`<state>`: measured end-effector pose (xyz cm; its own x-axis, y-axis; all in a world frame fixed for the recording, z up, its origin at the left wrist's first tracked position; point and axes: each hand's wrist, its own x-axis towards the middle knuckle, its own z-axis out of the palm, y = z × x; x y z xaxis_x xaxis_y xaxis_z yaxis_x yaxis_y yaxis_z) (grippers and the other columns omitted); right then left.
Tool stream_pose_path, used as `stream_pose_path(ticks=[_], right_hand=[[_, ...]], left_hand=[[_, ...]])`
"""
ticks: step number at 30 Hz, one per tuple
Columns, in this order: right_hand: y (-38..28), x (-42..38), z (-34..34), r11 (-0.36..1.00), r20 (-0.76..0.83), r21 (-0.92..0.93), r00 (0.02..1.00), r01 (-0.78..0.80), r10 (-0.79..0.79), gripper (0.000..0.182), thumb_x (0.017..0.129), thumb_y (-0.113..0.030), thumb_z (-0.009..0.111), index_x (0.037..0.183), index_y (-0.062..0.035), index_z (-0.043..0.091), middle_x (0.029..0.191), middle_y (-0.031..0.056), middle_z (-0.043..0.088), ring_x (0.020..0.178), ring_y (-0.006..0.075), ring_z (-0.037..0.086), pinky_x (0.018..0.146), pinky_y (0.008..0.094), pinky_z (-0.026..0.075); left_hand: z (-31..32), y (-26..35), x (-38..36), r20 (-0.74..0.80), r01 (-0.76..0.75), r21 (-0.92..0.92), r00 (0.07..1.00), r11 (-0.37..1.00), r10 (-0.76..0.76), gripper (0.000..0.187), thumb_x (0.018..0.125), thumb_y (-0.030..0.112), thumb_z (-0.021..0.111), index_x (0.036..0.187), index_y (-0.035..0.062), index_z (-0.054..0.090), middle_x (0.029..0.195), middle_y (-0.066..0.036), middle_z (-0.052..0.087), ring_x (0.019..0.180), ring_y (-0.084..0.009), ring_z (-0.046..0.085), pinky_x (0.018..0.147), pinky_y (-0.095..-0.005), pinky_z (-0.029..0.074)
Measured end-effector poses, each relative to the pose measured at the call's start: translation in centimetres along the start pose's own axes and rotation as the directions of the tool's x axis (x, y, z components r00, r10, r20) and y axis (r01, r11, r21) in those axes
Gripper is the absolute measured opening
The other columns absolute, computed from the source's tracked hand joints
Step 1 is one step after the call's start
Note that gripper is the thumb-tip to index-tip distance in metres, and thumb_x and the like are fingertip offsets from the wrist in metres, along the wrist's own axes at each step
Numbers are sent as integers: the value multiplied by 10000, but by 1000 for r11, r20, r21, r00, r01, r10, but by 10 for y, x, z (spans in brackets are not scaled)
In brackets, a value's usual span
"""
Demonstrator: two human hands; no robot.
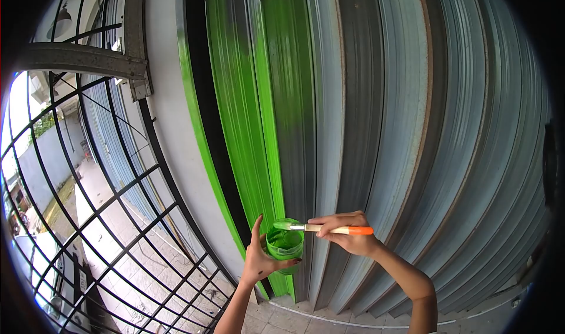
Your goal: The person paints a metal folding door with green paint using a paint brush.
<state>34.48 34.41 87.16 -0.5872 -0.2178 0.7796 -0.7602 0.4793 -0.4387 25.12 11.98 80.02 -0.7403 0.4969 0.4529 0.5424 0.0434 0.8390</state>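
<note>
Both hands are busy low in the frame, just right of the lower centre. Left hand (257,262) grips a clear container (286,253) of green paint, thumb and fingers spread around its side, mouth upward, likely so the paint stays in. Right hand (346,230) pinches the light-coloured handle of 1 paintbrush (312,227), its orange end pointing right. Held nearly level, the brush has its green-coated bristles (285,223) at the container's rim, where drips would probably fall back inside. The container sits close before the folded metal panels (365,99), perhaps to keep the brush's reach short. Wet-looking green covers panels left of centre, thinning to patchy strokes near the top; bare grey folds fill the right. A black grille (114,195) spans the left side, beside a pale wall (168,99).
</note>
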Motion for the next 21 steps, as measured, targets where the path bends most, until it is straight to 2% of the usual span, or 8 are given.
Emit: stream_pose_path(ticks=[1, 5, 8, 12, 15, 19, 21], right_hand=[[5, 6, -2, 999, -43, -26, 999, 19, -20, 109, 785, -22, 719, 860, -92, 682, 1053, 93, 703, 870, 223, 709, 735, 285, 584], [29, 51, -19, 982, -158, -152, 978, 110, -134, 127, 778, 9, 713, 865, -74, 670, 1037, 102, 705, 892, 233, 704, 734, 293, 586], [52, 84, -29, 944, -149, -287, 965, 164, -214, 115, 786, 16, 697, 859, -69, 671, 1037, 111, 702, 916, 247, 697, 738, 297, 589], [76, 105, -29, 858, -173, -464, 927, 221, -332, 123, 757, 32, 696, 831, -66, 683, 1055, 112, 696, 1009, 258, 670, 834, 321, 584], [82, 69, -9, 769, 14, -598, 963, 225, -270, 91, 822, -19, 644, 860, -92, 684, 1104, 82, 682, 1034, 225, 659, 795, 311, 590], [123, -7, 35, 801, 340, -537, 937, 265, -82, 138, 827, -47, 639, 909, -135, 708, 1121, 60, 677, 1058, 211, 646, 836, 304, 590], [130, -5, 35, 791, 313, -554, 945, 258, -89, 148, 828, -49, 636, 910, -147, 711, 1109, 44, 683, 1065, 208, 643, 838, 307, 591]], left_hand=[[0, 1, 3, -11, 19, -23, 1000, 1000, -19, 1286, 528, 176, 928, 1484, 52, 76, 1199, -200, 581, 1106, -302, 600, 993, -435, 467], [-6, -8, 6, -14, -18, -36, 1000, 999, 17, 1285, 525, 204, 936, 1483, 62, 92, 1206, -201, 572, 1116, -305, 595, 986, -446, 473], [-14, -1, 1, 7, -26, -10, 1000, 1000, 26, 1290, 554, 289, 929, 1475, 34, 63, 1180, -234, 593, 1123, -317, 598, 989, -442, 468], [-28, -13, -10, 31, -19, -57, 999, 998, 21, 1307, 547, 276, 934, 1478, 32, 50, 1186, -227, 590, 1120, -315, 598, 991, -449, 468], [-38, -21, -22, 21, -5, -87, 1000, 996, 7, 1301, 544, 247, 937, 1477, 27, 57, 1184, -226, 592, 1111, -307, 605, 981, -441, 477], [-52, -33, -38, 29, 27, -101, 999, 995, -24, 1294, 544, 220, 937, 1476, 20, 61, 1178, -229, 599, 1102, -307, 611, 979, -427, 478], [-59, -32, -41, 34, 43, -108, 999, 993, -40, 1299, 538, 216, 939, 1475, 18, 62, 1168, -236, 601, 1100, -309, 612, 979, -427, 477]])
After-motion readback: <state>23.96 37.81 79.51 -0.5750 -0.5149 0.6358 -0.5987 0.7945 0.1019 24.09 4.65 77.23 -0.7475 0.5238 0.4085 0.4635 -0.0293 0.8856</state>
